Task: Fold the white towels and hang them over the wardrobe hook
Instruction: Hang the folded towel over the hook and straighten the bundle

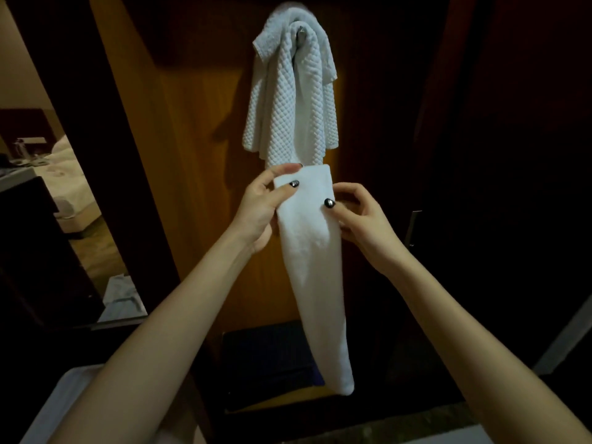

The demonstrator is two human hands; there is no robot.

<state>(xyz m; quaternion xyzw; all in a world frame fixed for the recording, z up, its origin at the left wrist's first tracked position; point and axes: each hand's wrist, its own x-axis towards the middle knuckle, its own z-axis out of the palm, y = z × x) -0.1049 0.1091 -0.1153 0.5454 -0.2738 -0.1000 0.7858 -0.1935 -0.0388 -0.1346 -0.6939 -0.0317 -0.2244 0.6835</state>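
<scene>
A smooth white towel (pixel 315 270), folded into a long narrow strip, hangs down in front of the wooden wardrobe panel (pixel 198 129). My left hand (pixel 262 206) pinches its top left edge, thumb on the front. My right hand (pixel 363 219) pinches its right edge a little lower. Above, a textured waffle-weave white towel (pixel 288 107) hangs draped over the metal hook (pixel 301 33), its lower tip just behind the held towel's top.
A dark folded item (pixel 269 363) lies on a low surface at the foot of the wardrobe. A dark door with a metal handle (pixel 413 229) stands to the right. At left, an opening shows a bed (pixel 64 187) and pale cloth on the floor (pixel 121 299).
</scene>
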